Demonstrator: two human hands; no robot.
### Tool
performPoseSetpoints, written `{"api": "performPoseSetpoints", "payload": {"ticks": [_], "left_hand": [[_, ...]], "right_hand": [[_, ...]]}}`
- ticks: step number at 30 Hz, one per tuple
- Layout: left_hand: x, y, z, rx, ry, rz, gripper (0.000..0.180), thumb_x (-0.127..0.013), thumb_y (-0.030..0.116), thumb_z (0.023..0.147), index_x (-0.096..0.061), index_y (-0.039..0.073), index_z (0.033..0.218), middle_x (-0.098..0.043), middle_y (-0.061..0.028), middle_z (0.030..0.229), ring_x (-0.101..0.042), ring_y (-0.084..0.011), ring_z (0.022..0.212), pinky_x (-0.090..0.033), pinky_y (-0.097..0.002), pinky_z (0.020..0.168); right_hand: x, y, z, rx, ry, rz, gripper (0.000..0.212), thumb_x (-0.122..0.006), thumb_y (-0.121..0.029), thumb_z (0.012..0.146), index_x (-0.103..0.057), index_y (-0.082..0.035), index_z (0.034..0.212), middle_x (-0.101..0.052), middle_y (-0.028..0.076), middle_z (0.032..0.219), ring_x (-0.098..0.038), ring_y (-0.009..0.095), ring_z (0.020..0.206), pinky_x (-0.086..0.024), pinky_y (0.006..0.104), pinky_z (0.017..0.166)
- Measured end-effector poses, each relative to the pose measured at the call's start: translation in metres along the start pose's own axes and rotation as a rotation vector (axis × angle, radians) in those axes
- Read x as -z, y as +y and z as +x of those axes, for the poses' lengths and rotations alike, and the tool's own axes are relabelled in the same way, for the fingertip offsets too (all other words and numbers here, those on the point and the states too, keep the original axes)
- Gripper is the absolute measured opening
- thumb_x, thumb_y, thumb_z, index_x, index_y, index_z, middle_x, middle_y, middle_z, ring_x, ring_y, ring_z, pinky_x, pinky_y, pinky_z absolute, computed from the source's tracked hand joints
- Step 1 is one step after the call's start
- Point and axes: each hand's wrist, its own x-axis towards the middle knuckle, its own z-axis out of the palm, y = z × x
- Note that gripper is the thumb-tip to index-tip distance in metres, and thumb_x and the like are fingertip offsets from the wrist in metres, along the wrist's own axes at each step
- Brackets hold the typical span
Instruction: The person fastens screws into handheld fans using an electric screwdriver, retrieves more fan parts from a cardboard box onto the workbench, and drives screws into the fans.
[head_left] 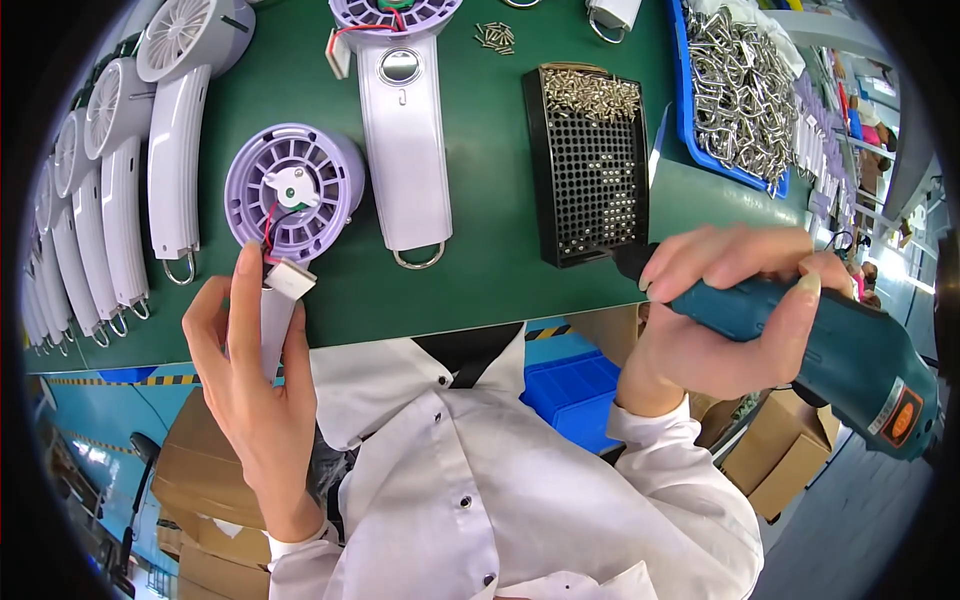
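Note:
My left hand [243,370] is closed around the pale handle of a small handheld fan. Its round lilac fan head [295,195] lies open-faced on the table, showing a white motor, with red and black wires running down to a small white block [291,280] by my fingertips. My right hand [725,310] grips a teal electric screwdriver [850,350]. The dark nose of that tool points left at the lower right corner of a black screw tray [541,170]; whether its tip touches a screw is too small to tell. Loose screws [590,92] heap at the tray's far end.
Several assembled fans [180,165] stand in a row along the left. Another fan body [405,150] with a wire hook lies in the middle of the green table [480,200]. A small screw pile [495,38] sits farther back. Metal hooks fill a blue bin [685,100] at right.

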Motion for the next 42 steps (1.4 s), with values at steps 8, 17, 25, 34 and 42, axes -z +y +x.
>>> {"api": "performPoseSetpoints", "payload": {"ticks": [8, 17, 25, 34, 42], "left_hand": [[0.001, 0.002, 0.003, -0.043, -0.021, 0.014, 0.067, -0.070, -0.011, 0.072, -0.056, 0.012, 0.134, -0.053, -0.0135, 0.109, -0.055, -0.0279, 0.094, -0.047, -0.0357, 0.071], [0.007, -0.005, 0.004, -0.068, -0.078, -0.070, 0.066, -0.069, -0.011, 0.071, -0.059, 0.014, 0.132, -0.055, -0.0137, 0.107, -0.057, -0.0288, 0.090, -0.048, -0.0359, 0.073], [0.018, -0.007, -0.013, -0.157, -0.125, -0.074, 0.059, -0.067, -0.007, 0.068, -0.066, 0.017, 0.122, -0.055, -0.0122, 0.099, -0.053, -0.0252, 0.074, -0.045, -0.0334, 0.058], [0.012, -0.011, -0.027, -0.219, -0.091, 0.000, 0.072, -0.061, -0.002, 0.063, -0.062, 0.028, 0.128, -0.054, -0.0119, 0.097, -0.049, -0.0199, 0.066, -0.044, -0.0280, 0.053], [0.013, -0.012, -0.027, -0.217, -0.118, -0.018, 0.071, -0.061, 0.002, 0.065, -0.059, 0.029, 0.131, -0.053, -0.0122, 0.097, -0.048, -0.0200, 0.065, -0.043, -0.0274, 0.052]], "right_hand": [[0.002, -0.004, -0.005, 0.018, -0.069, 0.023, 0.032, -0.034, -0.027, 0.098, -0.046, -0.013, 0.123, -0.050, 0.013, 0.073, -0.045, 0.023, 0.036, -0.045, 0.0375, 0.034], [-0.005, -0.006, -0.004, 0.005, 0.016, 0.135, 0.020, -0.043, -0.020, 0.099, -0.037, -0.007, 0.113, -0.053, 0.020, 0.075, -0.053, 0.028, 0.044, -0.051, 0.0442, 0.041], [-0.036, -0.039, 0.011, 0.081, -0.046, 0.156, 0.036, -0.038, -0.034, 0.096, -0.053, -0.004, 0.111, -0.047, 0.010, 0.075, -0.041, 0.018, 0.039, -0.036, 0.0331, 0.037], [-0.110, -0.054, 0.028, 0.030, -0.288, 0.146, 0.043, -0.039, -0.037, 0.095, -0.048, 0.002, 0.113, -0.046, 0.010, 0.079, -0.040, 0.018, 0.040, -0.035, 0.0339, 0.037], [-0.112, -0.038, 0.032, 0.092, -0.424, 0.154, 0.044, -0.033, -0.037, 0.095, -0.050, -0.005, 0.120, -0.050, 0.013, 0.082, -0.046, 0.021, 0.041, -0.039, 0.0374, 0.037]]}}
